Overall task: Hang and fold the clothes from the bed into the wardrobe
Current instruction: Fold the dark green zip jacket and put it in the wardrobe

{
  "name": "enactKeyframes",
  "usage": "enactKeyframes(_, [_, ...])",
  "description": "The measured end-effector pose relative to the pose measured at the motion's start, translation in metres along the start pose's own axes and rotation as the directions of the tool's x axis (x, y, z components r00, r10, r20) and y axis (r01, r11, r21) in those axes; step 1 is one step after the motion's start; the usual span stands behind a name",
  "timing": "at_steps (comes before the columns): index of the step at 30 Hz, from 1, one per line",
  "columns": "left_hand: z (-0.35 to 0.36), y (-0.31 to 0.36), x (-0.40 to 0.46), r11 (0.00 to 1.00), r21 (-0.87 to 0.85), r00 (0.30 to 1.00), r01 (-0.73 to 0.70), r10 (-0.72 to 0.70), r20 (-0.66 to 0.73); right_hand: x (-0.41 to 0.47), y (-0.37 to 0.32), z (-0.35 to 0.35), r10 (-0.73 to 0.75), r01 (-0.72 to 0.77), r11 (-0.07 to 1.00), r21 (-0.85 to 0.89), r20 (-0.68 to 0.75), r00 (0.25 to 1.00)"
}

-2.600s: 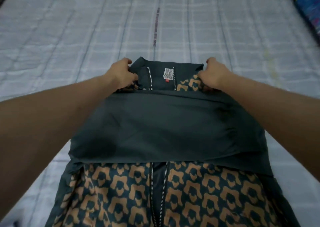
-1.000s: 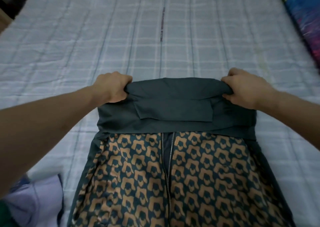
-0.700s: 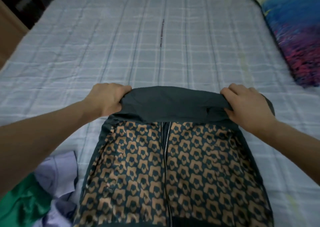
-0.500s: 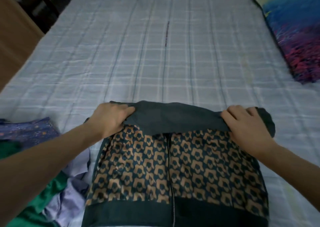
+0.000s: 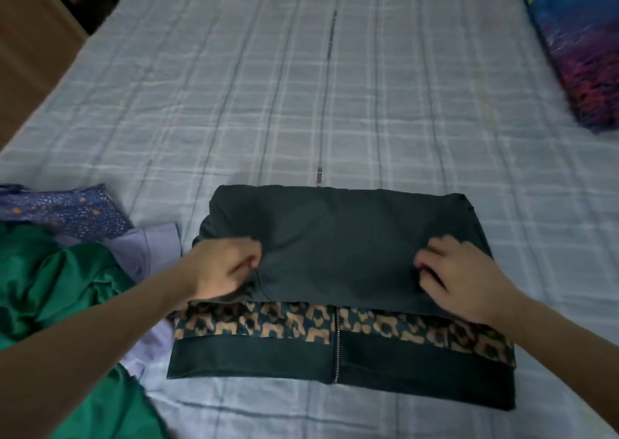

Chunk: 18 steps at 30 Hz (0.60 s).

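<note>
A dark green jacket with an orange patterned lining and a centre zip lies on the bed, its top half folded down toward me. A strip of lining and the plain hem band show below the fold. My left hand pinches the folded edge at its left corner. My right hand grips the same edge at the right. A pile of other clothes sits to the left: a bright green garment, a lilac shirt and a blue speckled piece.
The bed has a pale blue checked sheet stretching away beyond the jacket. A multicoloured pillow lies at the far right. Brown wooden furniture stands beside the bed at the far left.
Both hands have pulled the jacket's folded top edge down toward me, covering most of the patterned lining. The view has drawn back, bringing the clothes pile and the pillow into sight.
</note>
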<state>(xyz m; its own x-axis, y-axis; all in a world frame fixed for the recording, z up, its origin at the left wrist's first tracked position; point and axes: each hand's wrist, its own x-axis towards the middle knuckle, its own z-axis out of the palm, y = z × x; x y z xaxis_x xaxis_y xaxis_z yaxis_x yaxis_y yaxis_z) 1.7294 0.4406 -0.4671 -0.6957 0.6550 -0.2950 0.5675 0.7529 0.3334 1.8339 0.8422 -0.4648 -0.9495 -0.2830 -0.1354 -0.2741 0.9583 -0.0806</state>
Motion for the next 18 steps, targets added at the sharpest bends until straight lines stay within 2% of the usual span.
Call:
enactKeyframes(2, [-0.003, -0.006, 0.015, 0.998, -0.058, 0.949, -0.008, -0.01, -0.314, 0.018, 0.002, -0.003, 0.096, -0.092, 0.995, 0.031, -0.205, 0.974])
enactKeyframes(4, [0.0, -0.007, 0.037, 0.992, -0.08, 0.884, 0.101, -0.126, -0.449, 0.039, 0.0, 0.001, 0.246, -0.238, 0.969, 0.064, -0.268, 0.931])
enactKeyframes(7, [0.027, -0.014, 0.056, 0.95, -0.052, 0.843, 0.307, -0.297, -0.448, 0.054, 0.007, 0.021, 0.352, -0.35, 0.936, 0.041, -0.145, 0.925])
enactKeyframes(10, [0.064, -0.031, 0.063, 0.853, -0.175, 0.763, 0.491, -0.518, -0.386, 0.039, 0.031, 0.062, 0.46, -0.459, 0.887, 0.05, -0.005, 0.888])
enactKeyframes(13, [0.072, -0.042, 0.072, 0.861, -0.18, 0.785, 0.475, -0.508, -0.355, 0.03, 0.04, 0.081, 0.465, -0.46, 0.881, 0.112, -0.027, 0.885])
enactKeyframes(16, [0.062, -0.04, 0.072, 0.853, -0.222, 0.802, 0.473, -0.521, -0.292, 0.036, 0.038, 0.071, 0.462, -0.466, 0.881, 0.088, 0.056, 0.885])
enactKeyframes(18, [0.053, -0.035, 0.071, 0.864, -0.204, 0.783, 0.461, -0.504, -0.365, 0.038, 0.033, 0.059, 0.475, -0.475, 0.879, 0.043, -0.002, 0.88])
